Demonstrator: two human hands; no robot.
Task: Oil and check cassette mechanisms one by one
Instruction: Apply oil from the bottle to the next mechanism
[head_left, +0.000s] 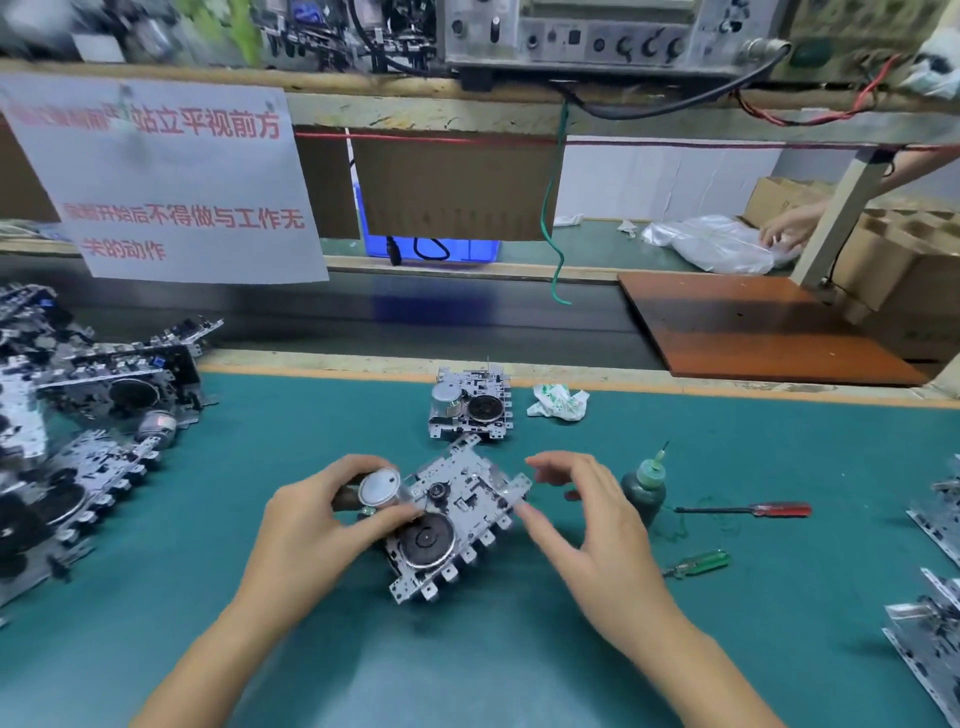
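Gripped stiff, probably light cassette mechanism (457, 519) by its motor in left hand (317, 525); right hand (582, 525) loosely open just beside its sharp-tabbed opposite edge.

On the green counter (519, 649), the left hand (317, 525) grips the round silver motor (382, 487) of a cassette mechanism (457, 525) that lies tilted between the hands. The right hand (587, 525) hovers with fingers spread and loosely curved at the mechanism's right edge. A second mechanism (470, 405) sits just behind, beside a crumpled wrapper (558, 402). A green oil bottle (644, 488), a red-handled screwdriver (748, 510) and a green-handled one (698, 564) lie to the right. More mechanisms are heaped at the left (78, 415).
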